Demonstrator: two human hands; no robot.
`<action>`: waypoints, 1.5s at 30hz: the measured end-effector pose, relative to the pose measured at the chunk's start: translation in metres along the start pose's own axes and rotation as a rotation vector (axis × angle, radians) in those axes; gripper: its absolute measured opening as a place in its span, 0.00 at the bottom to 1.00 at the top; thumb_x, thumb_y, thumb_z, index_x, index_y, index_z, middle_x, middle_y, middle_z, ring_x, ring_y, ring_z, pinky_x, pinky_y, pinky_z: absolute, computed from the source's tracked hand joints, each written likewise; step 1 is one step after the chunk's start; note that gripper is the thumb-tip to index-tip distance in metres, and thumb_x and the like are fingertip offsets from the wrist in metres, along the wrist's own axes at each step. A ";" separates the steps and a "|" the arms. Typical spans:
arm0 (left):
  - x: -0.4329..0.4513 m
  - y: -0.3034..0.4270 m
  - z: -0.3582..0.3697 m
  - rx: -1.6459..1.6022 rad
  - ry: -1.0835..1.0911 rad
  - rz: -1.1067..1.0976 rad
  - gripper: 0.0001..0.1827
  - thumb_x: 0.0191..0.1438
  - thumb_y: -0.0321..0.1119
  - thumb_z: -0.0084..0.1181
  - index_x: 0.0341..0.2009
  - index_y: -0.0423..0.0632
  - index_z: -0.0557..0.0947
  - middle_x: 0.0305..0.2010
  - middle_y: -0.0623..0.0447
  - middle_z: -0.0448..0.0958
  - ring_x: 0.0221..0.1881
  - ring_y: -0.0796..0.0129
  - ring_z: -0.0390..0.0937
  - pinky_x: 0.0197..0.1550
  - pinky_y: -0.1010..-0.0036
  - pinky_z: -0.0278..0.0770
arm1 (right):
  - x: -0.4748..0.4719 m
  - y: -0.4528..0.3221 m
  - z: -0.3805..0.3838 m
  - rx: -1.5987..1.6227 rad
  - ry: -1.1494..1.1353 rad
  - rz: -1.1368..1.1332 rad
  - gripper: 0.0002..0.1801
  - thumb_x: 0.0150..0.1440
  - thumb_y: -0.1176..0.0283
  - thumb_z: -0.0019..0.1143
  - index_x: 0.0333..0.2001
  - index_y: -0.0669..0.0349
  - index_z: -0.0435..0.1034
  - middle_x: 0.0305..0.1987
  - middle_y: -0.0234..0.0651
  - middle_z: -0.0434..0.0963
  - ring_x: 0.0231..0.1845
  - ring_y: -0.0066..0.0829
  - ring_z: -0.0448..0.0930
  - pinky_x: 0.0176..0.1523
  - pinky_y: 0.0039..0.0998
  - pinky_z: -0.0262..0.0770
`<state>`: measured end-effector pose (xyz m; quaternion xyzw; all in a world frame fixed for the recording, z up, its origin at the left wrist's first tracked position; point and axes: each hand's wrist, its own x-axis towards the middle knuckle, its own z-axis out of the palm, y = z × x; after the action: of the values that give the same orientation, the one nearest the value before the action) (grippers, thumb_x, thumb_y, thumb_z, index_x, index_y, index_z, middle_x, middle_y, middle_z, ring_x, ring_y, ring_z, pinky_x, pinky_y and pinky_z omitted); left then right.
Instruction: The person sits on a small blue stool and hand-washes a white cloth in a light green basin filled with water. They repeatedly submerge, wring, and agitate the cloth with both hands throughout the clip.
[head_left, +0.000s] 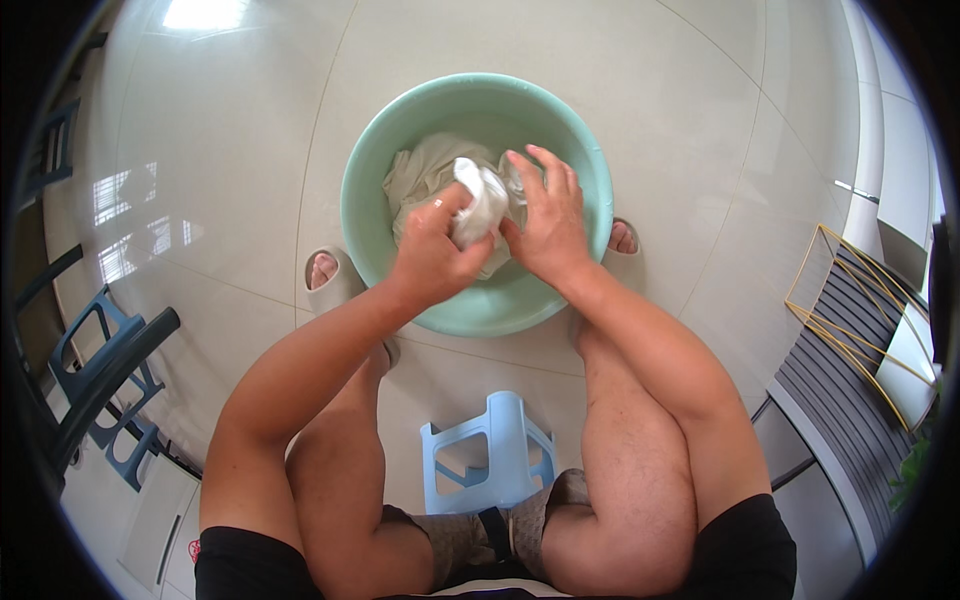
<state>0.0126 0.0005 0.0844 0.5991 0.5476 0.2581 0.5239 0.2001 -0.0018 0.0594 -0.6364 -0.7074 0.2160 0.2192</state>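
A round, pale green plastic basin (487, 324) stands on the floor in front of me, with wet white cloth (427, 169) bunched inside it. My left hand (442, 244) grips a bunched white part (484, 199) of the cloth between thumb and fingers, above the rest. Just to its right, my right hand (551, 214) has its fingers spread and bent over the cloth. Its thumb is close to the held bunch; whether it touches is unclear.
I sit on a light blue plastic stool (506, 450), my slippered feet on either side of the basin. Darker blue stools (101, 352) stand at the left. At the right are a grey ribbed cabinet (840, 360) and a gold wire frame (847, 337). The floor is glossy tile.
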 end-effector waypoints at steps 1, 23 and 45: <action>-0.003 0.000 0.002 0.045 -0.038 0.104 0.16 0.51 0.31 0.71 0.41 0.41 0.79 0.31 0.48 0.81 0.30 0.65 0.80 0.33 0.68 0.77 | 0.001 0.007 0.004 0.061 -0.054 -0.040 0.29 0.50 0.70 0.72 0.56 0.58 0.73 0.56 0.44 0.76 0.63 0.51 0.72 0.66 0.47 0.65; -0.039 -0.006 0.006 0.356 -0.141 0.074 0.17 0.52 0.32 0.72 0.40 0.45 0.76 0.34 0.45 0.78 0.35 0.45 0.79 0.37 0.58 0.77 | -0.002 0.060 0.028 0.941 -0.044 0.565 0.21 0.63 0.79 0.51 0.61 0.67 0.69 0.52 0.43 0.83 0.50 0.36 0.84 0.56 0.33 0.78; -0.068 0.111 -0.035 -0.202 -0.657 0.526 0.14 0.54 0.34 0.66 0.26 0.48 0.73 0.26 0.51 0.71 0.26 0.53 0.74 0.25 0.61 0.72 | -0.005 0.051 0.010 0.026 -0.518 -0.078 0.11 0.57 0.70 0.63 0.42 0.61 0.72 0.47 0.45 0.80 0.58 0.51 0.76 0.63 0.46 0.71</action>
<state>0.0059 -0.0342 0.2146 0.7143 0.1525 0.2307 0.6429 0.2358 -0.0018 0.0218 -0.5293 -0.7609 0.3723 0.0471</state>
